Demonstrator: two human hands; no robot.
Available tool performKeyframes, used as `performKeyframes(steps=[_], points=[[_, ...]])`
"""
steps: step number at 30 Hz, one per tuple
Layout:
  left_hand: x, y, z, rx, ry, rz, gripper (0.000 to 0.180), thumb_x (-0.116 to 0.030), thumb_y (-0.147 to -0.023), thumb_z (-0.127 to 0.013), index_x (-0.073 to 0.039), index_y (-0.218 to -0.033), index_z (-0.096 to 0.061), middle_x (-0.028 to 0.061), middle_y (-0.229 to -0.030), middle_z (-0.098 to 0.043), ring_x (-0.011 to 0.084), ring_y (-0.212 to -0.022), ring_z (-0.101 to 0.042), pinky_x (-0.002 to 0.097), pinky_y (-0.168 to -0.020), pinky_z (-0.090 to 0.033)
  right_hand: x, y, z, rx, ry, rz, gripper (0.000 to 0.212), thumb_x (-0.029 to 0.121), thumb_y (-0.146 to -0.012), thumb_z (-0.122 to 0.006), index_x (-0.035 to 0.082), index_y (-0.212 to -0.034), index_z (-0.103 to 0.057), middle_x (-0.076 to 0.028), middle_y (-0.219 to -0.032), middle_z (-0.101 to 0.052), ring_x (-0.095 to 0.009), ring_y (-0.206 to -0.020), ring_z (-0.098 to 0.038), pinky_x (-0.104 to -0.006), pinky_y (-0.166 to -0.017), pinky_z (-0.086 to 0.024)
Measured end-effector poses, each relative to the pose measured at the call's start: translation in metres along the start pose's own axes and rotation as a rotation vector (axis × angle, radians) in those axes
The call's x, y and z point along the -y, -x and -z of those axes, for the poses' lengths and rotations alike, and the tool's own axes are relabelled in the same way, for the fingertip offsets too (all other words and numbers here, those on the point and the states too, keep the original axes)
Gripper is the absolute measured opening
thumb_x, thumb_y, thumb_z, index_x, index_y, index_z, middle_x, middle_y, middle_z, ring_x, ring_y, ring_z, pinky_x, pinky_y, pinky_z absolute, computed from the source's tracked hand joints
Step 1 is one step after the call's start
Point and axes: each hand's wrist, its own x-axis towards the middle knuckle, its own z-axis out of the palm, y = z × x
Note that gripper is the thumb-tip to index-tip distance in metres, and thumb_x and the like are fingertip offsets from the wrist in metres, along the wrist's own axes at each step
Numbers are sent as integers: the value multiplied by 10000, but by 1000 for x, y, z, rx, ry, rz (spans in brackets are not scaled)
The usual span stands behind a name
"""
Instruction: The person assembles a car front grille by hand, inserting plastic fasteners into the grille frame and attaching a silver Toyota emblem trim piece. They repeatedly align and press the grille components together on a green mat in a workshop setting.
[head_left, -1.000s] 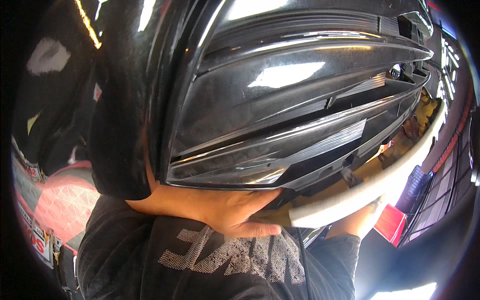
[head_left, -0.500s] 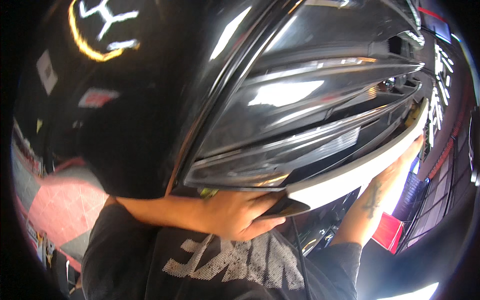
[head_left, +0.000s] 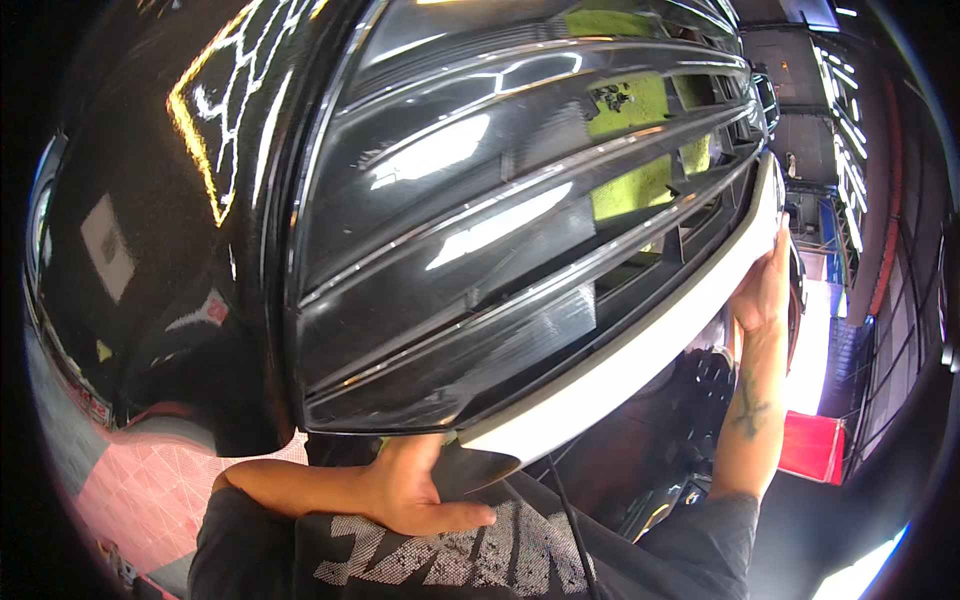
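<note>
A glossy black slatted panel (head_left: pixel 430 250), which looks like a car grille, fills the middle beside a glossy black body panel (head_left: pixel 150 330). Along its near edge runs a long curved white trim strip (head_left: pixel 620 370) with a dark tip at its left end. My left hand (head_left: pixel 405 490) is at that tip, thumb stretched to the right and fingers hooked up behind the panel's lower edge, partly hidden. Further up, my right hand (head_left: pixel 765 285) grips the strip's far right end, its fingertips along the outer side. Green-yellow patches (head_left: pixel 630 185) show between the slats.
Pink floor tiles (head_left: pixel 180 490) lie at the lower left. A red box-like object (head_left: pixel 812 447) stands beyond my right forearm. Dark engine-like parts show below the strip, and a dark cord (head_left: pixel 570 515) hangs before my shirt.
The slatted panel and white strip appear further left and lower in view. Both hands have shifted left with them; my left hand's fingers have moved from around the tip to behind the edge.
</note>
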Motion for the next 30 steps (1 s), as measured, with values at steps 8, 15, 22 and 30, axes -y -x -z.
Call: performKeyframes(steps=[8,15,22,30], points=[[-25,-26,-35,-191,-141,188,314,-125,-896,-806,43,-1141,-706,95,-993,-767,132,-890,-693,300,-810,-550,-36,-12,7,27,-134,240,868,741,-1000,-416,19,-1477,-478,-117,-1413,-610,-268,-1306,-571,-420,-1117,-435],[-16,-25,-73,-511,-316,223,387,-288,-1024,-686,45,-1221,-669,90,-1098,-726,135,-1022,-645,302,-927,-503,-146,53,29,662,-131,988,515,546,-1051,-504,53,-1134,-628,-96,-970,-633,-245,-920,-628,-361,-706,-510],[-19,-37,-104,-760,-341,188,456,-335,-1033,-648,75,-1234,-650,106,-1097,-725,140,-974,-667,269,-930,-488,-260,101,60,1585,39,716,707,667,-961,-517,23,-1173,-720,-126,-1123,-722,-351,-1208,-644,-519,-1105,-374],[-12,-41,-129,-942,-651,117,438,-306,-991,-678,41,-1252,-621,120,-1169,-685,169,-1068,-615,308,-991,-447,-258,83,146,1184,269,232,387,277,-958,-678,-33,-1189,-680,-152,-982,-716,-235,-871,-722,-339,-739,-560]])
